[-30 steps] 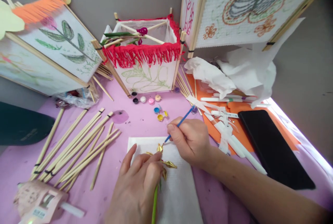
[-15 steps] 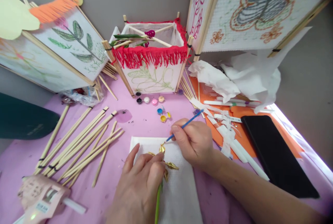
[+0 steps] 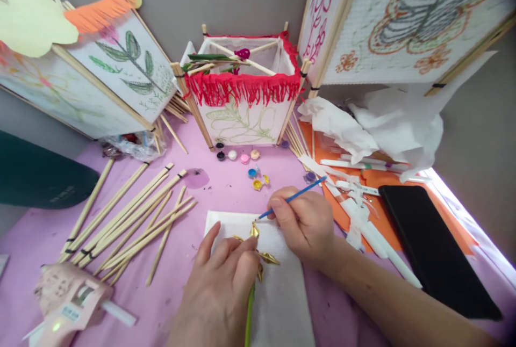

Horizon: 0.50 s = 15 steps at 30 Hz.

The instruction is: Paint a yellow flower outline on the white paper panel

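Note:
My right hand (image 3: 304,223) pinches a blue paintbrush (image 3: 296,195), its tip touching or just above the top gold bud (image 3: 254,230). Spread out at the lower middle, my left hand (image 3: 223,277) rests on the gold buds, a fingertip against the base of the top one; what its fingers hold, if anything, is hidden. A green stem (image 3: 250,315) runs down from the buds beside my left hand. Under both lies a folded white cloth or paper (image 3: 282,293). Small paint pots, blue (image 3: 252,173) and yellow (image 3: 257,184), stand behind it.
Wooden sticks (image 3: 133,218) and a pink glue gun (image 3: 72,293) lie left, near a dark green bottle (image 3: 40,172). Behind stands a red-fringed lantern (image 3: 242,121). At right are a black phone (image 3: 435,250), paper scraps (image 3: 355,207) and crumpled white paper (image 3: 338,121).
The whole view has shifted slightly, so things appear a little further right. Both hands keep nearly the same pose over the gold buds, with the brush still at the top one.

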Each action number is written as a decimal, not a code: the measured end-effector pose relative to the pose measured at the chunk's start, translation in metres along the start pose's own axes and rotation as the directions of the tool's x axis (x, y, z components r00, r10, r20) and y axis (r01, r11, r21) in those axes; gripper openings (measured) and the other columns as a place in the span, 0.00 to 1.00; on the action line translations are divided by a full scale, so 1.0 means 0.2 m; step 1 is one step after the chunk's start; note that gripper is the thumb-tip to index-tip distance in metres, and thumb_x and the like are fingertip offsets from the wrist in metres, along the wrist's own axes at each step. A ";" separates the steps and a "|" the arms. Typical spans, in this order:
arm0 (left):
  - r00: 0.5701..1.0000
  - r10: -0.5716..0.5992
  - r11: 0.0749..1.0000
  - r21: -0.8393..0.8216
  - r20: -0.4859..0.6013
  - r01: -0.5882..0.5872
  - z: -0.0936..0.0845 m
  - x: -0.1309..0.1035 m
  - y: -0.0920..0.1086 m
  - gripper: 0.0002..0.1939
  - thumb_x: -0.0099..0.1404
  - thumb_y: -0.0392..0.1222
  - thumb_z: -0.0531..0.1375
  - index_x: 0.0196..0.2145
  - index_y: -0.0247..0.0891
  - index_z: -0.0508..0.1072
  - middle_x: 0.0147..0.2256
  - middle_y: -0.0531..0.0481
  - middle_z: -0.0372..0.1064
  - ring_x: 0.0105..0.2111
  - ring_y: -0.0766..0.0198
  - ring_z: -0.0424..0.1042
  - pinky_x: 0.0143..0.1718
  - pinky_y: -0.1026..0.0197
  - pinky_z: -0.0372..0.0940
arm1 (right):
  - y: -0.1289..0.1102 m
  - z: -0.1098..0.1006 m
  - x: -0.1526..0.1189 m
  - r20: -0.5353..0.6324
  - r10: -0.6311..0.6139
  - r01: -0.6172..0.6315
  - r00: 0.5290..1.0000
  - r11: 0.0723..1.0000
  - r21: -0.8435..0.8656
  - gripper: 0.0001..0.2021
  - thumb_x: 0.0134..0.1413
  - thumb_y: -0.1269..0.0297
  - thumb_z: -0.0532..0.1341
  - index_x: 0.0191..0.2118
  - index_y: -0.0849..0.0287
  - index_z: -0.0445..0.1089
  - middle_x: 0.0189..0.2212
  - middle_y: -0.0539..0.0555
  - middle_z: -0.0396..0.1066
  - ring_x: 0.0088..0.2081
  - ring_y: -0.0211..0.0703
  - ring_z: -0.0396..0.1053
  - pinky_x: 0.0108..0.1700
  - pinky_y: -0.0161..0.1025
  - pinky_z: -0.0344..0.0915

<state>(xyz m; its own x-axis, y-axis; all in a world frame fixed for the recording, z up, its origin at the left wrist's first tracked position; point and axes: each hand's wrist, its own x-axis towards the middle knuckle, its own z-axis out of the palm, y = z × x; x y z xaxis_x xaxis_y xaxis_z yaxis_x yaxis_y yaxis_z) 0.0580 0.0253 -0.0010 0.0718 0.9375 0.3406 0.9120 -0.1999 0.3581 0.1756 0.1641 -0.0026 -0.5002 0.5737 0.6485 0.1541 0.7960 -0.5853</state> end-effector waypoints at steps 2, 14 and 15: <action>1.000 -0.010 1.000 -0.004 0.008 0.010 0.00 0.00 0.00 0.12 0.62 0.33 0.48 0.42 0.39 0.65 0.37 0.49 0.72 0.37 0.60 0.69 0.54 0.41 0.56 | 0.00 0.00 0.00 0.003 -0.007 0.007 1.000 1.000 0.011 0.12 0.59 0.71 0.52 0.25 0.62 0.67 0.19 0.51 0.69 0.21 0.34 0.67 0.25 0.31 0.62; 1.000 -0.015 1.000 0.016 0.008 0.015 -0.01 0.01 0.00 0.13 0.62 0.32 0.49 0.44 0.40 0.65 0.36 0.51 0.73 0.36 0.61 0.70 0.54 0.43 0.58 | -0.01 0.00 0.00 0.035 0.000 0.000 0.999 1.000 0.019 0.13 0.59 0.71 0.51 0.26 0.61 0.67 0.19 0.50 0.69 0.22 0.34 0.67 0.26 0.32 0.63; 1.000 -0.012 1.000 0.017 0.008 0.012 -0.01 0.02 0.00 0.13 0.63 0.32 0.49 0.44 0.40 0.65 0.36 0.51 0.73 0.36 0.61 0.70 0.54 0.42 0.58 | 0.00 0.00 0.00 0.024 -0.003 0.003 1.000 1.000 0.015 0.13 0.59 0.71 0.51 0.26 0.61 0.67 0.19 0.50 0.69 0.22 0.34 0.67 0.26 0.32 0.63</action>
<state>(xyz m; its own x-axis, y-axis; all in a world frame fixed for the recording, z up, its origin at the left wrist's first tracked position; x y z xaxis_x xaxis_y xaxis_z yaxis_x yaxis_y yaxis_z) 0.0577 0.0275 0.0018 0.0643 0.9422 0.3289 0.9196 -0.1840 0.3472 0.1752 0.1639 -0.0022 -0.5213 0.5663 0.6384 0.1398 0.7947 -0.5907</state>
